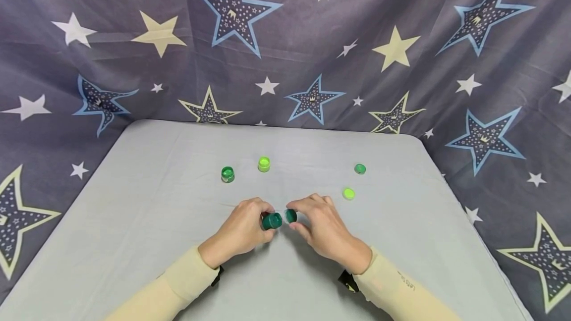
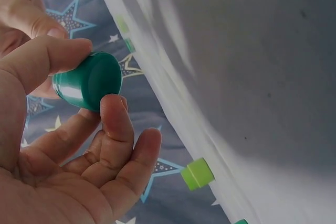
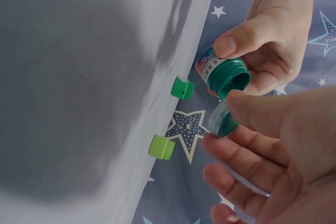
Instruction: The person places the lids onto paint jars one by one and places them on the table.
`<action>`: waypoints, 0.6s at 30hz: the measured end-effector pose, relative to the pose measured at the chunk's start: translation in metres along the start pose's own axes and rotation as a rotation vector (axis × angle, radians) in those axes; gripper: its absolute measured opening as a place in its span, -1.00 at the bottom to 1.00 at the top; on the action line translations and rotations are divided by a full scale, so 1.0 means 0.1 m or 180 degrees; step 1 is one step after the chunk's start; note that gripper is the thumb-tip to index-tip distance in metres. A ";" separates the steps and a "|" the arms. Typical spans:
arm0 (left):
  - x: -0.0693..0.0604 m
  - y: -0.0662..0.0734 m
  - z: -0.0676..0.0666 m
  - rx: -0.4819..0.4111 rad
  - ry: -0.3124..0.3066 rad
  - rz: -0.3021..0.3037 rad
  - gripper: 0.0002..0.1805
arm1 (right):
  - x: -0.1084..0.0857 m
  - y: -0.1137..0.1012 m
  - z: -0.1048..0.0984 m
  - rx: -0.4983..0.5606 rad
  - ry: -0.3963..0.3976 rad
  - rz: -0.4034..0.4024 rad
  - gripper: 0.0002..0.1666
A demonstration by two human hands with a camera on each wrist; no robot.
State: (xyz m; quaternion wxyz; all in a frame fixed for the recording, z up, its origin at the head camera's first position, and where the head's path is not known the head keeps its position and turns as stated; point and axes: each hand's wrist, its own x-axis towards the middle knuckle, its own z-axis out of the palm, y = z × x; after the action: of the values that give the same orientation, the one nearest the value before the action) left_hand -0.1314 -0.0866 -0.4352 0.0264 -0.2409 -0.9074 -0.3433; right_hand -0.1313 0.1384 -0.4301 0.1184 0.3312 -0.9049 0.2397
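Note:
My left hand (image 1: 244, 227) grips a small dark green paint jar (image 1: 271, 221), tilted with its uncovered mouth toward the right. In the right wrist view the jar (image 3: 229, 77) shows its threaded neck and a printed label. Between thumb and fingers, my right hand (image 1: 324, 227) pinches the round dark green lid (image 1: 291, 216), its inner side turned to the jar. A small gap parts lid and jar in the head view. Seen from the left wrist, the jar's smooth base (image 2: 105, 81) faces the camera, and the lid is hidden.
Beyond the hands stand an uncovered green jar (image 1: 228, 174) and an uncovered lime-green jar (image 1: 264, 164). A green lid (image 1: 360, 169) and a lime-green lid (image 1: 349, 193) lie at the right on the pale table (image 1: 187, 162). A star-patterned cloth (image 1: 285, 48) hangs behind the table.

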 end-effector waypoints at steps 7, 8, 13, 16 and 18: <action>0.01 0.01 0.02 -0.0048 0.0004 -0.0005 -0.72 | 0.01 -0.05 0.01 0.0115 0.0070 -0.0066 -0.57; 0.01 0.02 0.02 -0.0055 0.0003 0.0001 -0.72 | 0.01 -0.05 0.02 0.0136 0.0077 -0.0074 -0.57; 0.00 0.02 0.03 -0.0059 -0.0019 0.0025 -0.72 | 0.00 -0.07 0.04 0.0212 0.0111 -0.0114 -0.58; 0.00 0.02 0.04 -0.0062 -0.0035 0.0019 -0.72 | 0.00 -0.07 0.05 0.0237 0.0114 -0.0129 -0.57; 0.00 0.03 0.04 -0.0069 -0.0040 0.0017 -0.71 | 0.00 -0.08 0.06 0.0249 0.0115 -0.0139 -0.57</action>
State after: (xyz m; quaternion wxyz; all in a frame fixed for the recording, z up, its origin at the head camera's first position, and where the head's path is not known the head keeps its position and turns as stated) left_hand -0.1295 -0.0827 -0.4363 0.0190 -0.2458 -0.9031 -0.3515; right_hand -0.1266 0.1306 -0.4324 0.1268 0.3508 -0.8851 0.2782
